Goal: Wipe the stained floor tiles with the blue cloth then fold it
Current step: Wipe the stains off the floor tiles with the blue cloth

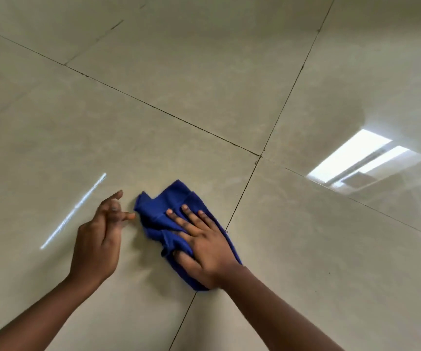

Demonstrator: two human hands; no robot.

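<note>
Right hand (205, 245) flat, fingers straight, pressing the bunched blue cloth (171, 211) — left hand (98, 239) hovers loose alongside, holding nothing — best keep pressure even across the floor tiles (204, 84)

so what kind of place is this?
Probably an indoor room: glossy beige floor tiles with dark grout lines, mirroring a bright window or light panel. The right hand presses a blue cloth flat.

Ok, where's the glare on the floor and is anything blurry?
Head view: a bright window reflection glares on the right tiles, a thin light streak left of the left hand; blue cloth and right hand look sharp; grout lines bow slightly.
</note>
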